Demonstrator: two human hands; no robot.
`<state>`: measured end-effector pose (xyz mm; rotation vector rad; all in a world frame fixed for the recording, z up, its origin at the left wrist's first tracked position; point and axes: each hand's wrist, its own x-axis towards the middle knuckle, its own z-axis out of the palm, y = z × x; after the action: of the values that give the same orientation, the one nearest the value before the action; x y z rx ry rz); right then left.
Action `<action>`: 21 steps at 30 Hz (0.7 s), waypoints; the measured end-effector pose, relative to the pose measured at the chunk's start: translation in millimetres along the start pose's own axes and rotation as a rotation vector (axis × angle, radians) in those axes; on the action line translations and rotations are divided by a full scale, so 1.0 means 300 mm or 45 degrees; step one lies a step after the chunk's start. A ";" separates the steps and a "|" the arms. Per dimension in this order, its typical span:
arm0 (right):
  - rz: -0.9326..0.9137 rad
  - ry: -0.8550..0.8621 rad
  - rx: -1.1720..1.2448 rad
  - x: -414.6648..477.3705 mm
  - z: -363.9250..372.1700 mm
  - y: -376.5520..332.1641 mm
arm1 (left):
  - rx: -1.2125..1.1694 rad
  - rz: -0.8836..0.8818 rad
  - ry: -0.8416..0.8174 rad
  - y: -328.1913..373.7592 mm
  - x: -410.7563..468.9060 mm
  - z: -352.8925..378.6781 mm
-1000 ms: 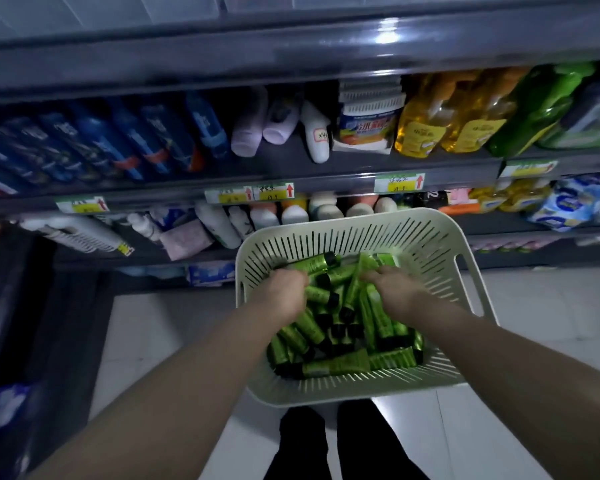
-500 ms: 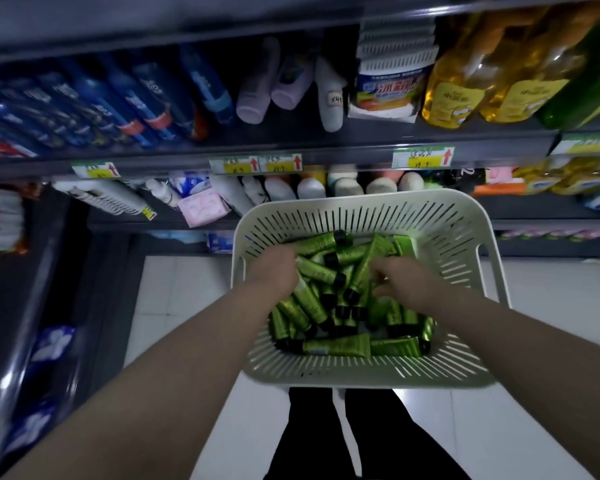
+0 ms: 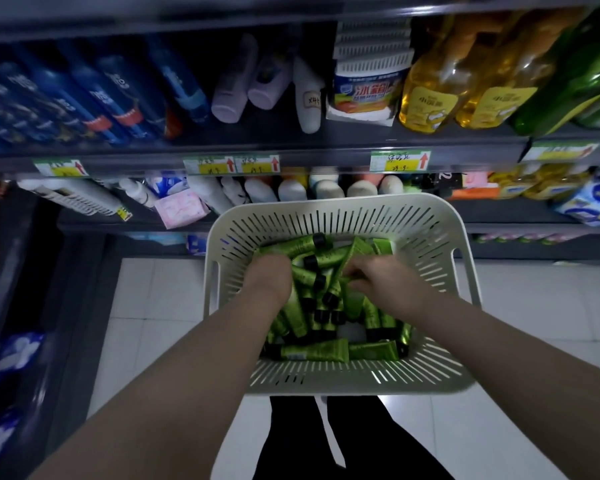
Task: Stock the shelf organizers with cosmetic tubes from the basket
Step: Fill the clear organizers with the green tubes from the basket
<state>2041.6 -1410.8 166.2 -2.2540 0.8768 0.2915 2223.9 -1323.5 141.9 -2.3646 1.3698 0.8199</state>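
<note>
Tubes: green tubes point(image 3: 312, 350), black-capped, are lying heaped in the cream slotted basket point(image 3: 326, 206) before the shelves point(image 3: 326, 157).
Left: left hand point(image 3: 271, 277) is digging into the heap; fingers hidden, grip I cannot tell.
Right: right hand point(image 3: 387, 284) is curling fingers round one tube.
Change: both are staying in the heap; the right has edged toward centre.
Writing: white tub point(image 3: 364, 91) is showing "冰箱"; price tags point(image 3: 399, 161) are blurring out.
Around: blue bottles point(image 3: 118, 95) and yellow bottles point(image 3: 426, 95) are standing above; basket rim is covering some white bottles point(image 3: 291, 190).
</note>
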 end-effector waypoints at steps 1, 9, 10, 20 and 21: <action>0.003 0.013 -0.001 -0.003 -0.005 -0.007 | 0.006 0.035 0.012 0.005 -0.008 -0.008; -0.094 0.148 -0.015 -0.036 -0.085 -0.137 | -0.353 0.222 0.257 -0.067 -0.159 -0.127; -0.093 0.198 0.010 -0.043 -0.098 -0.160 | -0.394 0.239 0.342 -0.085 -0.185 -0.152; -0.181 0.628 -0.033 -0.145 -0.198 -0.482 | -0.554 0.232 0.930 -0.312 -0.463 -0.454; -0.179 0.688 -0.042 -0.157 -0.208 -0.521 | -0.562 0.246 0.988 -0.336 -0.493 -0.484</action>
<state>2107.9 -1345.8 314.3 -2.4513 0.9726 -0.3897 2301.5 -1242.7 343.4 -3.1231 1.8699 0.2363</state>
